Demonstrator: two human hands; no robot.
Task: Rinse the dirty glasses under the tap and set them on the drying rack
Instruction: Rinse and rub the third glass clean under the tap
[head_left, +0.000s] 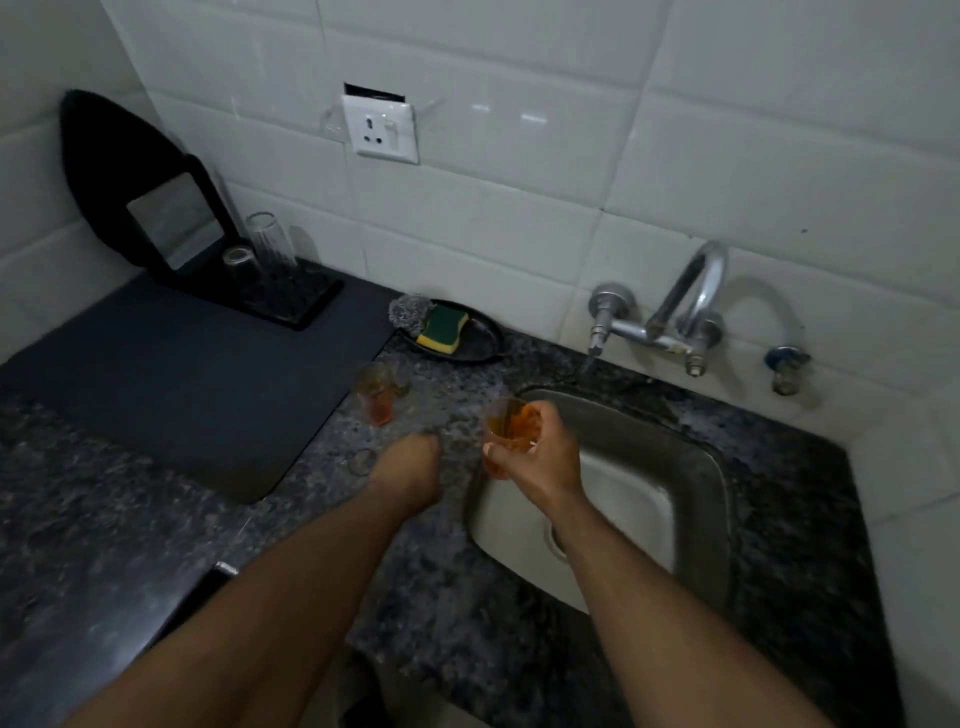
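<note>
Holding a small clear tumbler of amber liquid, the right hand has its grip wrapped round the glass wall, fingers and thumb curled about it, over the near-left rim of the steel sink. The glass sits close to upright, long axis vertical, mouth tipped slightly toward the tap. The left hand rests knuckles-down on the speckled dark granite worktop, fingers curled under and grasping nothing.

Thin glass like this is probably light, rigid and breakable, and slick once wet, so a hold round the mid-wall, clear of the rim, looks the safest.

Beyond the left hand stands 1 more amber-stained small glass, upright on the worktop beside a dark mat. Farther back lie a black dish with a green-and-yellow sponge and a steel scourer. On the wall, the chrome tap points its spout down over the sink. At far left, the black drying rack carries 2 clear glasses, seemingly inverted.
</note>
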